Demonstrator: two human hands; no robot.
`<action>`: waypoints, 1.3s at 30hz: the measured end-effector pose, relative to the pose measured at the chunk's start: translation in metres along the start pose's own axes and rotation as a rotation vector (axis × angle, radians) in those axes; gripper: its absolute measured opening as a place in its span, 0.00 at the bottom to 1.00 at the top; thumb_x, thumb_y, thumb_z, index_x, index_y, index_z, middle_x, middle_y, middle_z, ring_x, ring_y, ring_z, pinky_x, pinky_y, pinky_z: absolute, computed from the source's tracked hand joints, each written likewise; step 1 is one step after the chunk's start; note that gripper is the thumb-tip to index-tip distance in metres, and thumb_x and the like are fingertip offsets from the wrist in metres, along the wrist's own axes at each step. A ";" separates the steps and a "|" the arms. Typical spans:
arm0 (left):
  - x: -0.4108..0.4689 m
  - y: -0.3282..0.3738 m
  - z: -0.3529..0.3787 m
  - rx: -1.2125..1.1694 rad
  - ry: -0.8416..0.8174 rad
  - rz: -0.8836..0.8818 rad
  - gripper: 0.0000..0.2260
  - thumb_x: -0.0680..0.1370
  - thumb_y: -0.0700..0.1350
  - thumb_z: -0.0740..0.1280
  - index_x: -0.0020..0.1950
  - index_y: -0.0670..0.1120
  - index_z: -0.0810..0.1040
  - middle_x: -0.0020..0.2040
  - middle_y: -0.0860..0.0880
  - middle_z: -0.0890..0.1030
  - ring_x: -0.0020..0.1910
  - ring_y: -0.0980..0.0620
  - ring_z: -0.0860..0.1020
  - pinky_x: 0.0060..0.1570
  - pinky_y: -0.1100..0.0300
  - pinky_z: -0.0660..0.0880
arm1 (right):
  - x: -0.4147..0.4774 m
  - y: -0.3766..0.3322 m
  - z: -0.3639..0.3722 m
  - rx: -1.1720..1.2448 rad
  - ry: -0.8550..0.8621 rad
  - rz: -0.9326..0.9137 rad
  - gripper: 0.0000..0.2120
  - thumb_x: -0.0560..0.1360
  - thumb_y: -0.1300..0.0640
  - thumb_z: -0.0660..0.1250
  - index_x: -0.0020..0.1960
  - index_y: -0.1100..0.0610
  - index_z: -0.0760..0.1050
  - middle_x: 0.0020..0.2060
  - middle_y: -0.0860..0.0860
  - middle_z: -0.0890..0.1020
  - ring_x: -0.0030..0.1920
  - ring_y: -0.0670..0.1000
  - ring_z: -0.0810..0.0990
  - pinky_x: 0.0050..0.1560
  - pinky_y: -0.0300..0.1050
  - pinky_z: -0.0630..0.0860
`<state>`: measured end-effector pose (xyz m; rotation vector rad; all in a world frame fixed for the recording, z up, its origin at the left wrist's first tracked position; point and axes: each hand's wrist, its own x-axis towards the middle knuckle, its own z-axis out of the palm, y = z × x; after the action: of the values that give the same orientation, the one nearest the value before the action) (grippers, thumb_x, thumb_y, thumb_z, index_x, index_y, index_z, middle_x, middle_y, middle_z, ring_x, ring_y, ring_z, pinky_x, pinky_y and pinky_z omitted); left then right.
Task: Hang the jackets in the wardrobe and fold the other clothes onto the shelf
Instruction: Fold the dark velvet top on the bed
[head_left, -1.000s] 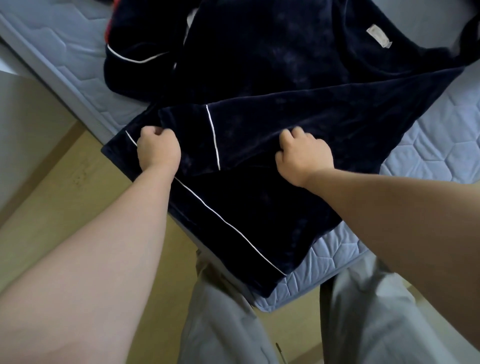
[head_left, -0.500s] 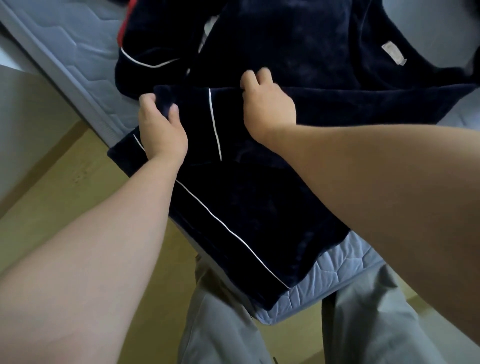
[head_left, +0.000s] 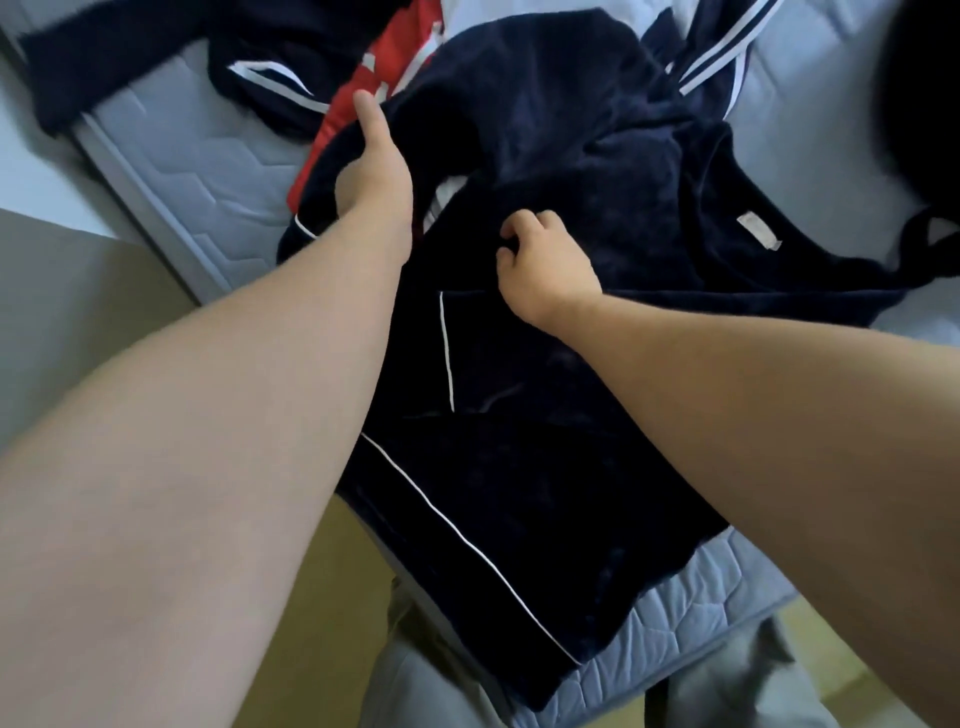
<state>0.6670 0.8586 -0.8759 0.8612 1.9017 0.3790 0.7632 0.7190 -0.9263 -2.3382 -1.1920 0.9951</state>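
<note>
A dark navy velvet garment with thin white piping lies spread over the corner of a grey quilted mattress. My left hand reaches far over it and grips a raised fold of the navy fabric, thumb up. Nearer the middle of the garment, my right hand pinches a bunch of the same fabric with curled fingers. A small white label shows on the garment to the right.
Under and behind the navy garment lie a red and white piece, a dark piece with white trim and a navy piece with white stripes. The mattress edge runs along the left, with yellowish floor below. My grey trousers touch the corner.
Both hands have moved away from me, up the garment. My left hand has carried a fold of the fabric toward the far side; my right hand has shifted right and gathered cloth.
</note>
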 end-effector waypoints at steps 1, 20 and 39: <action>0.005 0.009 0.005 -0.060 -0.059 -0.075 0.38 0.72 0.77 0.58 0.65 0.47 0.78 0.52 0.51 0.82 0.49 0.46 0.80 0.61 0.48 0.75 | 0.001 0.001 -0.003 0.018 -0.006 -0.002 0.15 0.82 0.52 0.56 0.68 0.51 0.70 0.63 0.49 0.72 0.50 0.53 0.76 0.48 0.50 0.75; -0.137 -0.083 0.028 0.679 -0.272 1.655 0.08 0.67 0.33 0.61 0.37 0.44 0.76 0.34 0.46 0.77 0.40 0.41 0.79 0.47 0.54 0.75 | -0.063 0.110 -0.082 1.218 0.142 0.908 0.29 0.80 0.33 0.54 0.67 0.54 0.74 0.58 0.53 0.81 0.52 0.55 0.82 0.42 0.50 0.79; -0.078 -0.078 0.080 0.459 -0.099 0.195 0.36 0.74 0.58 0.73 0.74 0.42 0.65 0.68 0.44 0.75 0.60 0.44 0.76 0.51 0.55 0.70 | -0.099 0.188 -0.076 -0.153 0.219 0.431 0.58 0.64 0.59 0.75 0.81 0.44 0.39 0.81 0.50 0.51 0.80 0.57 0.53 0.76 0.63 0.52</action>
<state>0.7270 0.7414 -0.9090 1.3483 1.8456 0.0072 0.8847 0.5294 -0.9366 -2.8137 -0.7179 0.7615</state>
